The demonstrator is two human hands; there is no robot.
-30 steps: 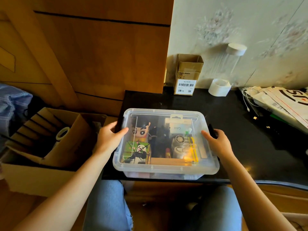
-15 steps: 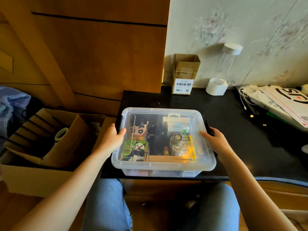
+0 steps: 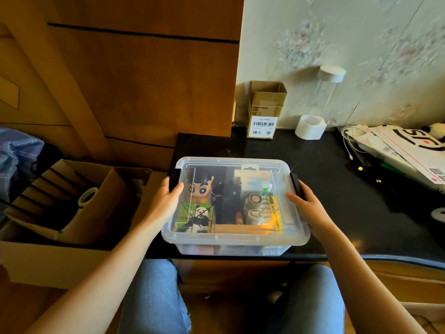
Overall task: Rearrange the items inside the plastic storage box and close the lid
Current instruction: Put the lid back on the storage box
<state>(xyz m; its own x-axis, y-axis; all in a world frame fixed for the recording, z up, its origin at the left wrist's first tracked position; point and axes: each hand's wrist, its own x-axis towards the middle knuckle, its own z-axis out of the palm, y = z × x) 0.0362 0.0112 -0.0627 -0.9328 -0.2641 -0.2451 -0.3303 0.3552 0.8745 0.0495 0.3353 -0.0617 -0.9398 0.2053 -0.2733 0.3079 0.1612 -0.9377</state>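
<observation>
Clear plastic storage box [image 3: 231,247] sits at the near edge of the black tabletop [image 3: 337,189], its translucent lid [image 3: 240,162] on top. Left hand [image 3: 166,201] grips the box's left side, thumb lying on the lid, fingers wrapped over the black left latch [image 3: 175,175]. Right hand [image 3: 305,203] grips the right side at the black right latch [image 3: 295,180]; whether the latches are snapped down is hard to tell. Inside: cartoon boy figure [image 3: 199,186], green panda box [image 3: 195,216], small white fan [image 3: 254,198]. Open cardboard carton [image 3: 72,213] stands left of the table, small brown barcode box [image 3: 265,112] at the wall.
</observation>
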